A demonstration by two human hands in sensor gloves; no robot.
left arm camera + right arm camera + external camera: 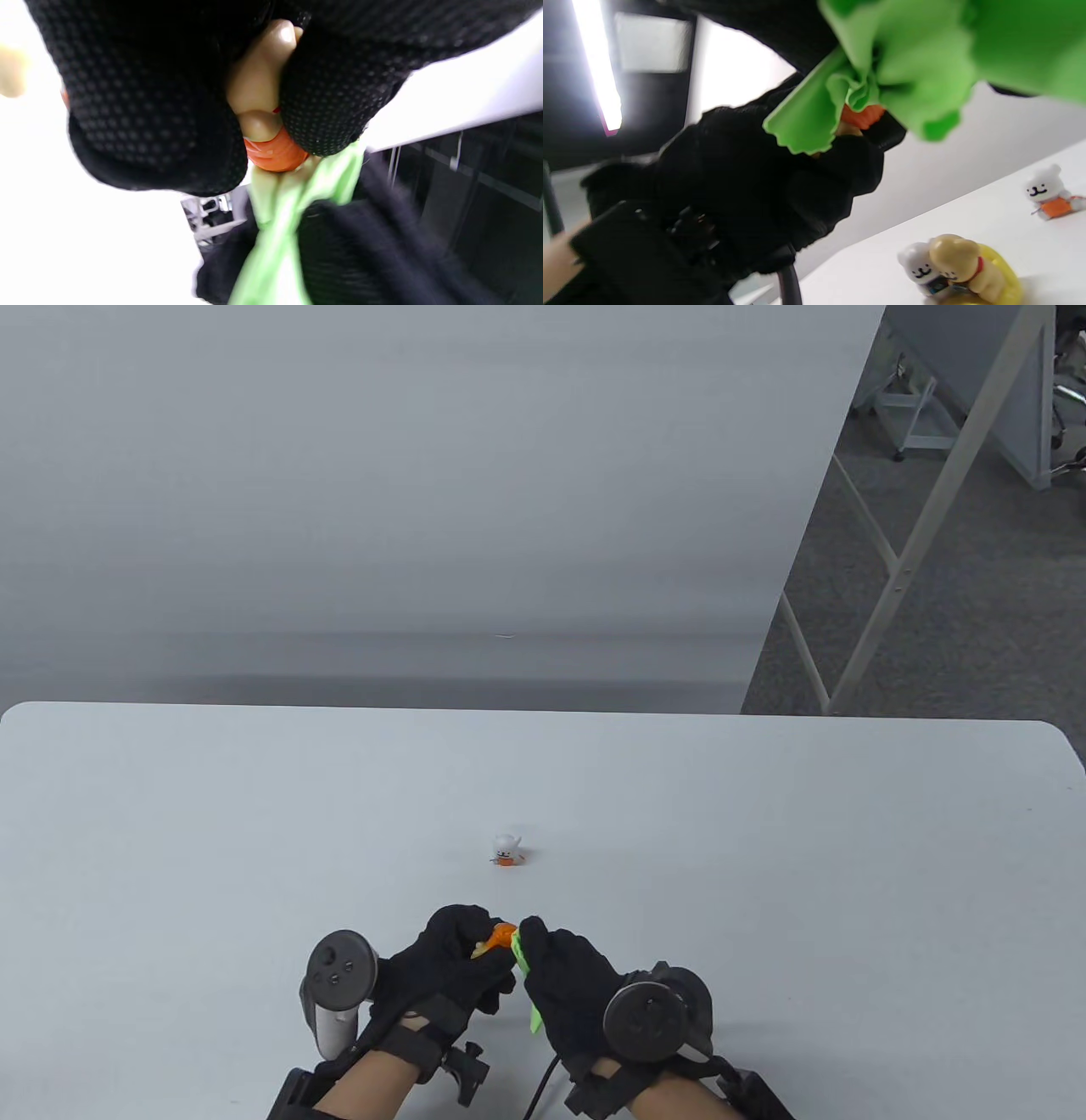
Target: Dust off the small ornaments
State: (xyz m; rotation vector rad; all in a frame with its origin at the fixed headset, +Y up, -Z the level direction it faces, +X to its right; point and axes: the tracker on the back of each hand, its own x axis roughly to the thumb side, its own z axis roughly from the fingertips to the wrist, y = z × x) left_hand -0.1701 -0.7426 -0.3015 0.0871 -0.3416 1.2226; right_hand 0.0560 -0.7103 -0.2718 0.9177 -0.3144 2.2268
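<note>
The left hand [454, 959] pinches an orange ornament [501, 936] steady so the right hand [564, 976], gripping a green cloth [534, 1016], can wipe it.

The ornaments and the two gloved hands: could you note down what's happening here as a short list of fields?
left hand: grips a small tan and orange ornament
right hand: holds a green cloth against that ornament
white bear figure: stands alone further out on the table
third ornament: white and tan figures on a yellow base, seen only in the right wrist view
</note>
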